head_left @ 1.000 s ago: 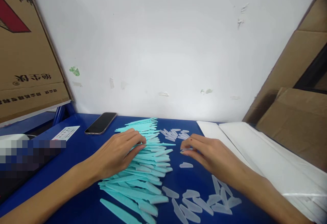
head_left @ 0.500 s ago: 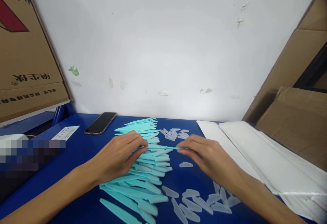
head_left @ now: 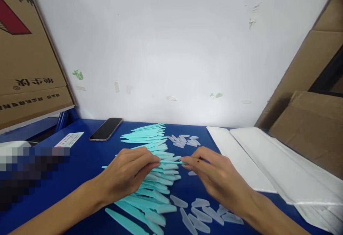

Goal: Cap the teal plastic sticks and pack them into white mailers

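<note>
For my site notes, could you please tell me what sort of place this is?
It looks like a workshop or packing corner: turquoise pieces and loose translucent pieces lie on a blue table, with a printed cardboard box nearby.

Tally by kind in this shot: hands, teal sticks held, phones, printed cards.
Hands: 2 (left hand, right hand)
Held teal stick: 1
Phone: 1
Printed card: 1
Total: 5
Piled teal sticks excluded; they overlap too much to count.
</note>
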Available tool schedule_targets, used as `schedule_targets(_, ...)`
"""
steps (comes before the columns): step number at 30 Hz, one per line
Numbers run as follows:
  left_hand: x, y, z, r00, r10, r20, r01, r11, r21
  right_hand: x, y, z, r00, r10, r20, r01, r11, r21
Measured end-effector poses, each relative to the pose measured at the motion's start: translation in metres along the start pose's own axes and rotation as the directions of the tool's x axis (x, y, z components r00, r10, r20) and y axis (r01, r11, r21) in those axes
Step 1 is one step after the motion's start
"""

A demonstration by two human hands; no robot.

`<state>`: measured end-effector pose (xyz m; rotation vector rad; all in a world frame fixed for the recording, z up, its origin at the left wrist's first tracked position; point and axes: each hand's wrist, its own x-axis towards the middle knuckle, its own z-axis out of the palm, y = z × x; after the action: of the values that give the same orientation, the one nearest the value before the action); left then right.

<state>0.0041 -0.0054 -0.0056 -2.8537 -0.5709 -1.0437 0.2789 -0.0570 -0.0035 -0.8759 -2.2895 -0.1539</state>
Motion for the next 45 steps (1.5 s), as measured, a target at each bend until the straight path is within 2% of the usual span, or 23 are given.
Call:
schedule_targets(6,-0.003,0.003,-0.002,1.000,-0.027,-0.012,0.027,0.999,-0.021,-0.003,-0.003,0.001,0.998,-0.025,-0.053,0.024,0.999,-0.021)
schedule_targets(13,0.001,0.005,-0.002,0.999,-0.033,0.000,0.033,0.999,-0.014,-0.005,0.002,0.007,1.000,0.017,-0.022,-0.017,0.999,0.030)
schedule_targets(19,0.009,-0.005,-0.008,0.996,0.043,0.076,-0.056,0.981,0.185,0.002,0.007,0.003,1.000,0.012,-0.019,-0.011,0.999,0.042)
schedule_targets(21,0.009,-0.013,-0.013,0.996,-0.010,0.086,-0.012,0.966,0.257,0.004,0.007,-0.003,0.999,0.035,-0.017,-0.035,0.999,0.014)
schedule_targets(23,0.008,-0.022,-0.018,0.989,-0.113,0.099,0.077,0.947,0.312,0.005,0.008,-0.011,0.995,0.098,0.007,-0.097,0.994,-0.041)
schedule_targets(25,0.006,-0.030,-0.021,0.969,-0.213,0.127,0.160,0.929,0.335,0.005,0.010,-0.017,0.984,0.159,0.077,-0.150,0.983,-0.104)
schedule_targets(27,0.003,-0.035,-0.021,0.947,-0.277,0.160,0.217,0.923,0.317,0.004,0.014,-0.021,0.970,0.170,0.176,-0.144,0.978,-0.151)
schedule_targets(30,0.000,-0.037,-0.019,0.929,-0.304,0.212,0.247,0.934,0.257,0.004,0.018,-0.022,0.957,0.135,0.256,-0.094,0.982,-0.164)
schedule_targets(34,0.001,-0.032,-0.020,0.890,-0.343,0.299,0.292,0.935,0.203,0.004,0.018,-0.020,0.950,0.135,0.281,-0.098,0.985,-0.141)
schedule_targets(36,0.002,-0.033,-0.020,0.870,-0.383,0.310,0.336,0.922,0.195,0.004,0.017,-0.020,0.943,0.150,0.297,-0.115,0.985,-0.133)
schedule_targets(41,-0.003,-0.057,-0.019,0.855,-0.461,0.238,0.407,0.880,0.244,0.003,0.018,-0.023,0.880,0.230,0.416,-0.195,0.973,-0.124)
schedule_targets(45,-0.011,-0.080,-0.019,0.817,-0.513,0.261,0.469,0.856,0.216,0.002,0.018,-0.024,0.825,0.276,0.494,-0.244,0.961,-0.130)
